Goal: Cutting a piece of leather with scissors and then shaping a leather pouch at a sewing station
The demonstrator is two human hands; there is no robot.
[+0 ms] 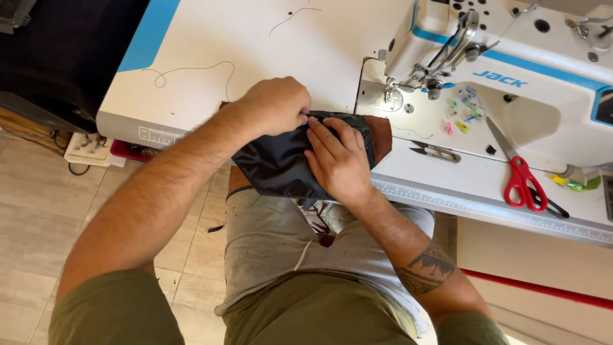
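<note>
Left hand (274, 105): closed, pinching the upper edge of the dark fabric piece (281, 163).
Right hand (338, 160): fingers mostly extended, pressing flat on the fabric (gripping nothing, apparently).
Fabric: at the near edge of the white surface (255, 45), partly overhanging the lap.
Sewing machine (485, 70): needle area well apart from the fabric.
Progress: judged early; fabric being folded or aligned, not yet under the needle.
Nearby: red-handled scissors (520, 176), thread snips (437, 151).

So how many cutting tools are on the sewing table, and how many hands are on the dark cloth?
Red-handled scissors: 1
Small thread snips: 1
Hands on the dark fabric piece: 2, the left hand and the right hand
Total: 4
</note>
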